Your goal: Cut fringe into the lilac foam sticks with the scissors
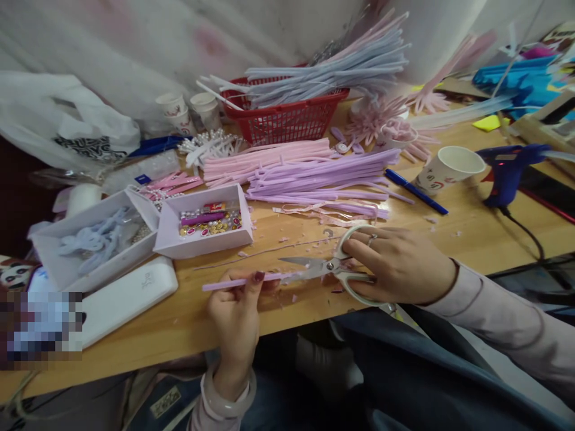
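My left hand (pixel 238 311) pinches a pink pipe cleaner (pixel 224 284) and holds it level over the front edge of the wooden table (pixel 314 245). My right hand (pixel 398 263) grips white-handled scissors (pixel 332 268), fingers through the loops. The blades are parted and meet the right end of the pipe cleaner. Pink fluff scraps lie on the wood around the blades.
Piles of pink and purple pipe cleaners (pixel 314 170) lie behind the hands, with a red basket (pixel 283 117) of pale blue ones further back. White trays (pixel 202 224) of beads and shapes sit at left, a paper cup (pixel 449 167), blue pen (pixel 415 191) and blue glue gun (pixel 507 170) at right.
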Tool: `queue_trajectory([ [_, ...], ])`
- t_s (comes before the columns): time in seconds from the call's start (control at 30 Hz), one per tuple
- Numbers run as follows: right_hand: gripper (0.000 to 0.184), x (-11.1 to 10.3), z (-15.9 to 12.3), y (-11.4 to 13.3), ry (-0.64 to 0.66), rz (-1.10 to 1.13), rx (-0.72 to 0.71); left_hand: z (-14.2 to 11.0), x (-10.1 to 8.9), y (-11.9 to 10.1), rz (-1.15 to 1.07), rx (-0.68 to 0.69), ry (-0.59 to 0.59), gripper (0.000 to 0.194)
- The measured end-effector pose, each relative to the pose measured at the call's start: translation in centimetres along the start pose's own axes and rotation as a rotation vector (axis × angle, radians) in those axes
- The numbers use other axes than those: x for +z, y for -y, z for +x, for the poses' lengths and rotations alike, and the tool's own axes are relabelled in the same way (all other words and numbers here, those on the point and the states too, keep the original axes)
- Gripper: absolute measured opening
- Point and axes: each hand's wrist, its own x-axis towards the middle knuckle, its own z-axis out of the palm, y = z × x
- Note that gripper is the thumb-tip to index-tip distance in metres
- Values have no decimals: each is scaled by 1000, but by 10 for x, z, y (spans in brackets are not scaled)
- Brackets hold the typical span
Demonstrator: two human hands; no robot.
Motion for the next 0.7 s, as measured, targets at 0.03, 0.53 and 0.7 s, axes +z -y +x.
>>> queue_trajectory([
  [0.03,25,2,1,1,-1,1,-5,0,-1,1,17,3,15,33],
  [0.53,26,4,5,3,-37,27,-75,-2,-4,1,105,135,130,28],
  [0.7,27,5,0,-1,-6,58,-43,-2,-2,-3,62,65,43,31],
])
